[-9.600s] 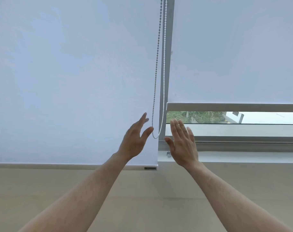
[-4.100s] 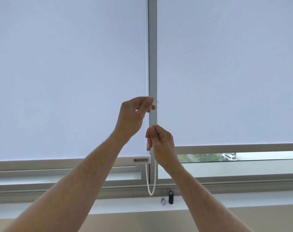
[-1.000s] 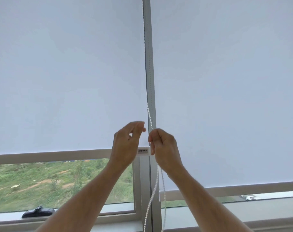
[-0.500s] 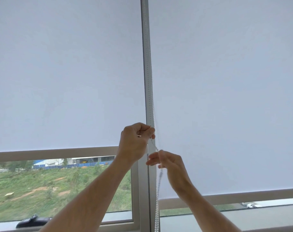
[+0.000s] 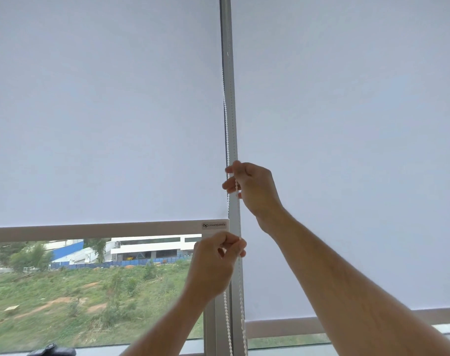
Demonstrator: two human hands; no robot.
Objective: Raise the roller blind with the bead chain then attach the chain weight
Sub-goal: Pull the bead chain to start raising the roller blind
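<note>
The white bead chain hangs along the grey window mullion between two pale roller blinds. My right hand is high on the chain, fingers closed on one strand. My left hand is lower, pinching the chain just below the left blind's bottom bar. Two strands drop below my left hand to the frame's bottom edge. The left blind is partly raised, with window showing under it. The chain weight is not in view.
The right blind hangs lower, its bottom bar near the sill. Outside the glass are grass, trees and buildings. A dark object lies on the sill at bottom left.
My right hand has gone up the chain above my left, and my left hand has come down with the chain. The left blind's bottom bar sits a little higher against the view outside.
</note>
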